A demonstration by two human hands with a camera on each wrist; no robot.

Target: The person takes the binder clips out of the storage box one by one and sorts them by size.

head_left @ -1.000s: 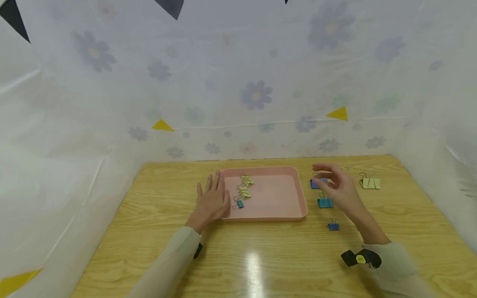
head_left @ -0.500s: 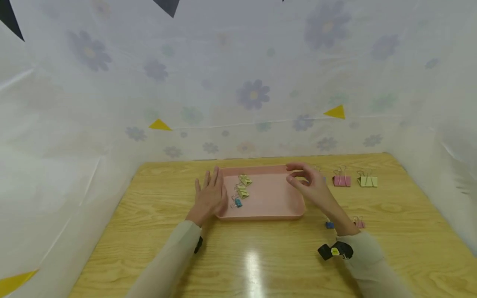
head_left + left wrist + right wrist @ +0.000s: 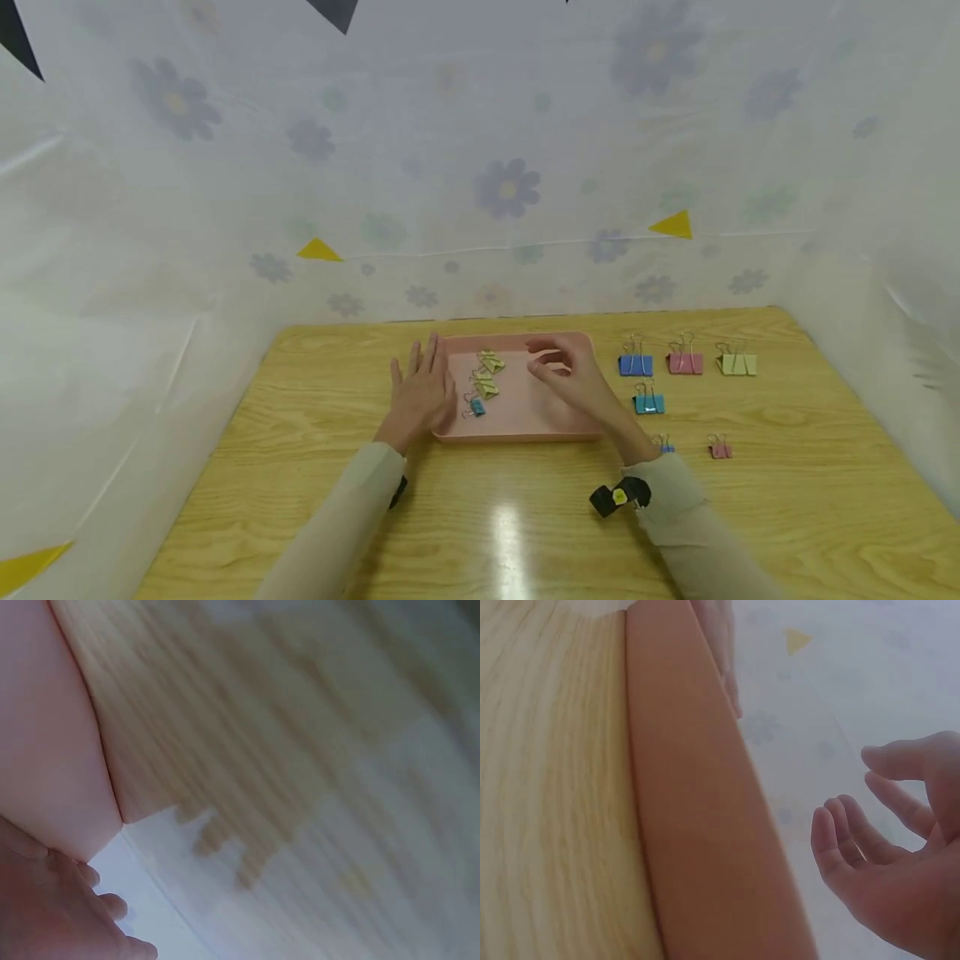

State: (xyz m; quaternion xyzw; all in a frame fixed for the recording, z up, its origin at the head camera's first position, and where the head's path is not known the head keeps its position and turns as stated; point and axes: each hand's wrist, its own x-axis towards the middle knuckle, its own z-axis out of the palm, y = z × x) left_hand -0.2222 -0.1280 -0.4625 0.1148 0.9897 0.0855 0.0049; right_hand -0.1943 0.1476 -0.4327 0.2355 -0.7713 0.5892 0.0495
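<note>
Right hand [image 3: 577,383] loosely curled, empty, moved from clips [image 3: 649,404] right of tray [image 3: 517,437] to over it; left hand [image 3: 422,400] spread, tray's left rim; tray work likely.

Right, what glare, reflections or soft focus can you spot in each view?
Head: glare streak on the table in front of the tray; left wrist: blurred wood grain, dark finger-shaped patches, likely reflections; right wrist: pale, hazy backdrop behind the fingers.
</note>
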